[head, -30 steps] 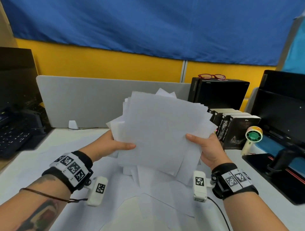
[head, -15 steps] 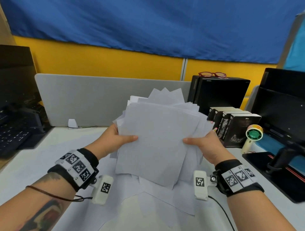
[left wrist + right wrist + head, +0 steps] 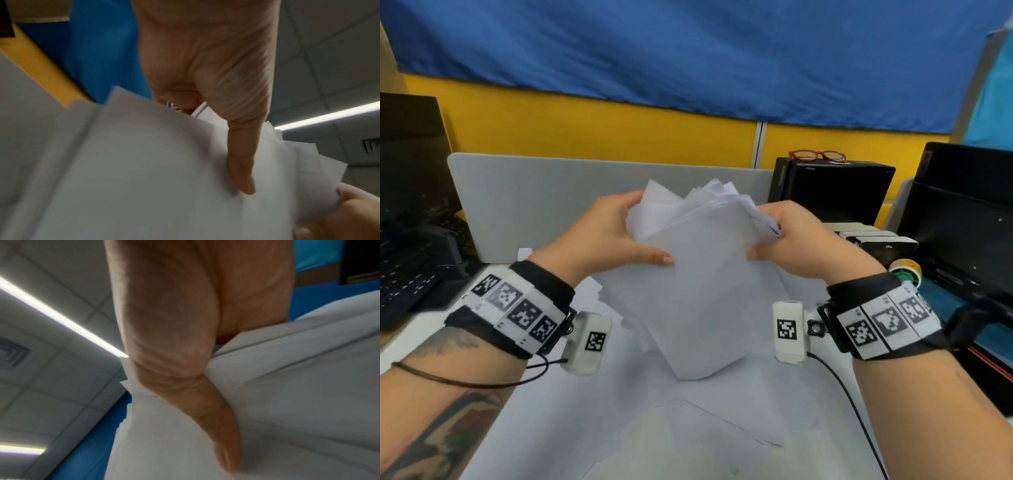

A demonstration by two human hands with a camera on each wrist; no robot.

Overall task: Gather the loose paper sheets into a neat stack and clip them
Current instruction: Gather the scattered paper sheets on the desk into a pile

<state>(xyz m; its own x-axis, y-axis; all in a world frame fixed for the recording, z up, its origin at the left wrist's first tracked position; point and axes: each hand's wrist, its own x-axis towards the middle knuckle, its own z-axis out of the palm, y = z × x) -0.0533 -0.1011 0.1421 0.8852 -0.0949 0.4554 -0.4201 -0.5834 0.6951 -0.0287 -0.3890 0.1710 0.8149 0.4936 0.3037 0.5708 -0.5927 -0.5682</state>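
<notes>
A bundle of white paper sheets (image 3: 698,281) is held upright between both hands, raised above the surface (image 3: 421,339), with its top edges uneven and fanned. The left hand (image 3: 606,236) grasps the bundle's left side, thumb laid across the front sheet and fingers curled behind; the same thumb is seen pressed on the paper in the left wrist view (image 3: 240,162). The right hand (image 3: 798,240) grasps the right side in like manner, thumb on the front sheet (image 3: 216,426). Further loose sheets (image 3: 705,431) lie flat on the surface beneath and nearer than the hands. Beyond the hands a grey divider panel (image 3: 544,198) stands. Right of the right hand, black boxes (image 3: 835,192) are noted, with red glasses (image 3: 818,156) resting on top. Left of the left hand a keyboard (image 3: 404,281) is seen.
</notes>
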